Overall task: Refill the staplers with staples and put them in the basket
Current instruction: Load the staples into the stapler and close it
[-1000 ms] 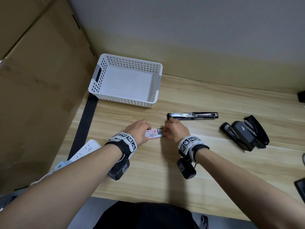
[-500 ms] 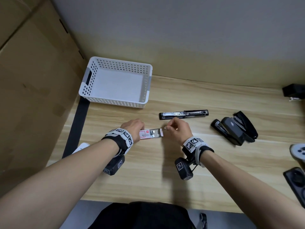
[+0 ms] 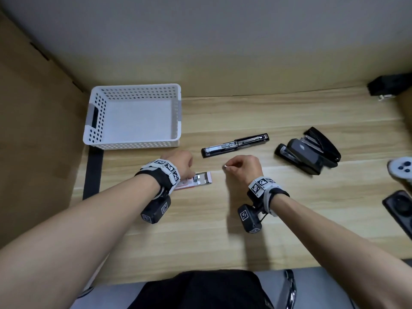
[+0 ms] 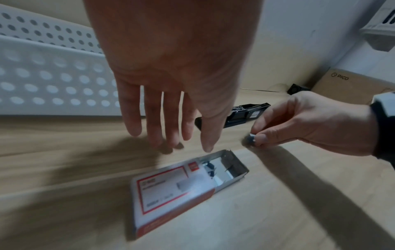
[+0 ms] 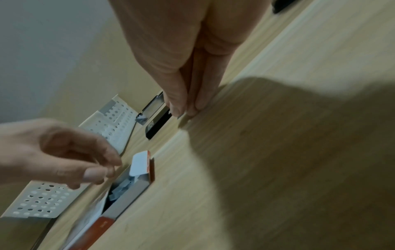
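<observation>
A red and white staple box (image 3: 196, 181) (image 4: 183, 184) (image 5: 128, 184) lies on the wooden table with its drawer slid out. My left hand (image 3: 178, 162) (image 4: 171, 104) hovers just above it with straight, relaxed fingers and holds nothing. To the right, my right hand (image 3: 242, 167) (image 4: 303, 125) (image 5: 183, 94) pinches a small strip of staples (image 3: 225, 167) (image 4: 251, 137) between thumb and fingertips. A black stapler (image 3: 235, 144) (image 4: 241, 114) (image 5: 157, 116) lies flat and opened out just behind both hands. Further right sit two more black staplers (image 3: 310, 152), also open. The white perforated basket (image 3: 131, 143) stands empty at the back left.
A cardboard wall (image 3: 40, 130) runs along the left side, with a black strip (image 3: 92, 172) at its foot. At the right edge lie a white controller (image 3: 401, 169) and a black device (image 3: 399, 208). A dark object (image 3: 388, 85) sits at the back right corner.
My right hand drew a staple strip out of the box and moved right, away from it. My left hand let go of the box and lifted off it.
</observation>
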`<state>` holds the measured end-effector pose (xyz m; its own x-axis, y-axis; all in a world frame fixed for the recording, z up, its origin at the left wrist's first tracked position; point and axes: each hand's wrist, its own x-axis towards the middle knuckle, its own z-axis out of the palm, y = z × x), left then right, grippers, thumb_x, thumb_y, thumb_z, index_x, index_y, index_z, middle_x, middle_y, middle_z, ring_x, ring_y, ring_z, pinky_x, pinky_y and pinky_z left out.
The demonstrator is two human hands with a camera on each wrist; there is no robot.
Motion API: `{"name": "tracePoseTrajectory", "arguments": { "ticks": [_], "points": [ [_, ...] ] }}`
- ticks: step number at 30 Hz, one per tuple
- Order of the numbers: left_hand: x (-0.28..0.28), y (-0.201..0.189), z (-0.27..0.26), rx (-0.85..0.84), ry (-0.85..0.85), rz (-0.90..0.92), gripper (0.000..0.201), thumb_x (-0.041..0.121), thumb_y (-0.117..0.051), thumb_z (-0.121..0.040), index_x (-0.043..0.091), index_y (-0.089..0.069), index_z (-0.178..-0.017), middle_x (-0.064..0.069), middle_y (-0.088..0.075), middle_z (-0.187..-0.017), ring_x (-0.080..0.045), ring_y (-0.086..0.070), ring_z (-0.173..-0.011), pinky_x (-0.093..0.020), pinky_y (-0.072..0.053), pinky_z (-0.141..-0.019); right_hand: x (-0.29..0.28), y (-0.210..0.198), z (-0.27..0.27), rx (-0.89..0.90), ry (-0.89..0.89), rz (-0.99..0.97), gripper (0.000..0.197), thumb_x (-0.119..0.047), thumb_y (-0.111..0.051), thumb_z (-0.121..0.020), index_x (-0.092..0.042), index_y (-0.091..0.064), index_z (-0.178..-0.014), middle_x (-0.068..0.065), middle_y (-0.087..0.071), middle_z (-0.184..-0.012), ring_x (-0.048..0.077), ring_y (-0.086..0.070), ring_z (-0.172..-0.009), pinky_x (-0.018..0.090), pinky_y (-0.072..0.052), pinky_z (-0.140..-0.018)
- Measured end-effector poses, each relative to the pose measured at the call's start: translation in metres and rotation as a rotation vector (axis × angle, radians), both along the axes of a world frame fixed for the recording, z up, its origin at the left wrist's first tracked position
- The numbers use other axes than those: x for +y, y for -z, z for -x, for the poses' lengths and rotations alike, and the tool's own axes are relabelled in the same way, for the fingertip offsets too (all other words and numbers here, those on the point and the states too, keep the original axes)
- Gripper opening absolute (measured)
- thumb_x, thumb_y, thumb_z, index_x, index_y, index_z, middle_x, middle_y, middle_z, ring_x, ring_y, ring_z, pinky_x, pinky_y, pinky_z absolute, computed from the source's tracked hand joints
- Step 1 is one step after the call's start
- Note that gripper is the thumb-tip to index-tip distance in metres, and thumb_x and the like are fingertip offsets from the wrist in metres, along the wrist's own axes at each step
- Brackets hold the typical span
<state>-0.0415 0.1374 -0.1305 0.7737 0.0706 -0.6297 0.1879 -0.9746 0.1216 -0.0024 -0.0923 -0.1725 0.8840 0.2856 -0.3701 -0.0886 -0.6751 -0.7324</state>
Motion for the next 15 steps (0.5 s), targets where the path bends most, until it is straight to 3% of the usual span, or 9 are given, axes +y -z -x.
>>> {"name": "tracePoseTrajectory", "arguments": {
  "ticks": [4, 8, 13, 15],
  "points": [
    [-0.014, 0.001, -0.013, -0.053, 0.026, 0.040, 0.017, 0.034, -0.066, -0.079, 0.026, -0.063, -0.094, 0.006, -0.064, -0.093, -0.019, -0.060, -0.082, -0.027, -0.043, -0.064, 0.003, 0.000, 0.000, -0.088, -0.143, 0.028, 0.012, -0.011, -0.081, -0.073, -0.021, -0.075, -0.073, -0.008, -0.070, -0.083, 0.007, -0.064, -0.077, 0.028, -0.055, -0.079],
    [-0.025, 0.005, -0.020, -0.157, -0.009, 0.030, 0.014, 0.024, -0.060, -0.080, 0.023, -0.059, -0.094, 0.003, -0.063, -0.092, -0.021, -0.061, -0.081, -0.030, -0.050, -0.067, 0.000, 0.003, 0.004, -0.136, -0.253, 0.083, 0.020, -0.008, -0.079, -0.074, -0.021, -0.074, -0.088, -0.009, -0.067, -0.089, 0.011, -0.060, -0.083, 0.032, -0.053, -0.080],
    [-0.031, 0.013, -0.032, -0.288, -0.027, 0.088, 0.035, 0.031, -0.066, -0.083, 0.021, -0.048, -0.111, 0.003, -0.058, -0.103, -0.021, -0.060, -0.087, -0.038, -0.053, -0.079, -0.007, -0.005, 0.001, -0.175, -0.213, 0.030, 0.023, -0.009, -0.074, -0.078, -0.028, -0.069, -0.090, -0.018, -0.062, -0.079, 0.010, -0.059, -0.082, 0.033, -0.052, -0.079],
    [-0.032, 0.018, -0.035, -0.329, -0.027, 0.112, 0.039, 0.032, -0.067, -0.082, 0.022, -0.048, -0.115, 0.002, -0.058, -0.111, -0.021, -0.060, -0.093, -0.039, -0.053, -0.078, -0.010, -0.008, -0.005, -0.200, -0.228, 0.032, 0.022, -0.011, -0.070, -0.080, -0.026, -0.067, -0.096, -0.021, -0.057, -0.077, 0.011, -0.059, -0.083, 0.032, -0.051, -0.077]
  ]
}}
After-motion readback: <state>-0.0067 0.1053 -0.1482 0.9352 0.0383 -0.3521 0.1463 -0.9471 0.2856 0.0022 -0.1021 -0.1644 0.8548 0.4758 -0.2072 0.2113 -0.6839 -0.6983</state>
